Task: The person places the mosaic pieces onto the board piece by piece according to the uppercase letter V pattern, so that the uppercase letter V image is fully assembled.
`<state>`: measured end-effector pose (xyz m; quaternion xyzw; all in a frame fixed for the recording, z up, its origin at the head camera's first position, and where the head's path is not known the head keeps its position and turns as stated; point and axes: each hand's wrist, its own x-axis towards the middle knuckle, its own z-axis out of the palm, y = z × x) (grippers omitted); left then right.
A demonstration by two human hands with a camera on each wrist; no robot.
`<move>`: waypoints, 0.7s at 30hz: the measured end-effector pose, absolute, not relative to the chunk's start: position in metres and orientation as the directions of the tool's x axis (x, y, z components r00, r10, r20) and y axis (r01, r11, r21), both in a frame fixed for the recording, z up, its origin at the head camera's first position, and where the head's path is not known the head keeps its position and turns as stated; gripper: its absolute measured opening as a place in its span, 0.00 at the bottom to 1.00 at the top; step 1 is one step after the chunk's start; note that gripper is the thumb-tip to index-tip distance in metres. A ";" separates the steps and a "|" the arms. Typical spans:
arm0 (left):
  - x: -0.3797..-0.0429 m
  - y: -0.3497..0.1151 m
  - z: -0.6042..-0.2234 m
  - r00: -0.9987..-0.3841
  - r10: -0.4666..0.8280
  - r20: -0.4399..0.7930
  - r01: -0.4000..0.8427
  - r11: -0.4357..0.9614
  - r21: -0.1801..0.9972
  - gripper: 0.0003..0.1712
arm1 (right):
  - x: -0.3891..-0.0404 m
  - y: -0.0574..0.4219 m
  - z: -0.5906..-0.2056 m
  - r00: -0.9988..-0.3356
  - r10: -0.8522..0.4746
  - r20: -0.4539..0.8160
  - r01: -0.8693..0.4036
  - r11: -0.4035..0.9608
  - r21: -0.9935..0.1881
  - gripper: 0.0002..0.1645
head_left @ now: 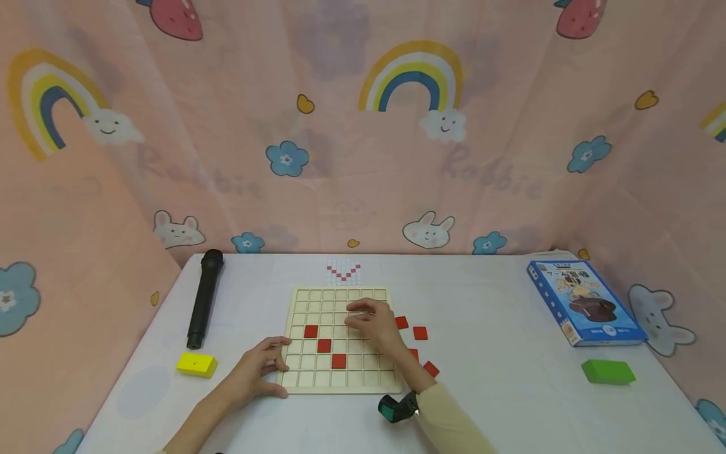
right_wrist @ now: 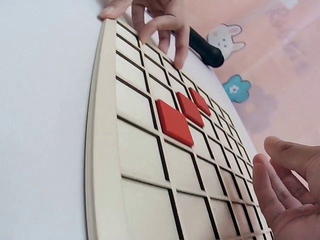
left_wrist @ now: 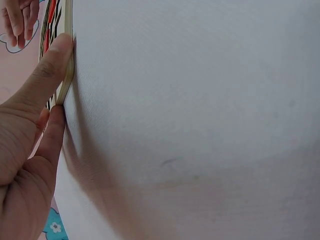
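Note:
A pale wooden grid board [head_left: 300, 388] lies on the white table with three red square tiles [head_left: 324, 345] set in its cells along a diagonal. My left hand [head_left: 258, 367] rests at the board's near left corner; its thumb touches the near edge and its fingers the left edge. Over the right half of the board hovers my right hand [head_left: 375, 325], thumb and forefinger slightly apart. No tile shows between those fingers in the right wrist view. Several loose red tiles [head_left: 420, 333] lie right of the board, some partly hidden by my right wrist.
Behind the board is a small printed grid [head_left: 343, 272] with a red V pattern. A black microphone [head_left: 205, 299] and a yellow block [head_left: 196, 364] lie at left. On the right are a blue box [head_left: 587, 302] and a green block [head_left: 609, 372].

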<state>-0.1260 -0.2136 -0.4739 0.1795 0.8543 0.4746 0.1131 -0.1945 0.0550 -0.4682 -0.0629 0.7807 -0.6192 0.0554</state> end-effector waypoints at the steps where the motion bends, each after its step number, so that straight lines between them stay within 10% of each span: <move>1: -0.126 -0.213 -0.474 -0.912 0.410 -0.027 0.195 0.490 0.850 0.20 | -0.194 0.061 -0.468 -0.988 -0.151 -0.011 -0.024 0.223 -0.975 0.14; 21: -0.126 -0.213 -0.476 -0.918 0.395 -0.044 0.174 0.499 0.849 0.21 | -0.189 0.198 -0.479 -0.985 -0.169 -0.042 -0.052 0.518 -0.854 0.20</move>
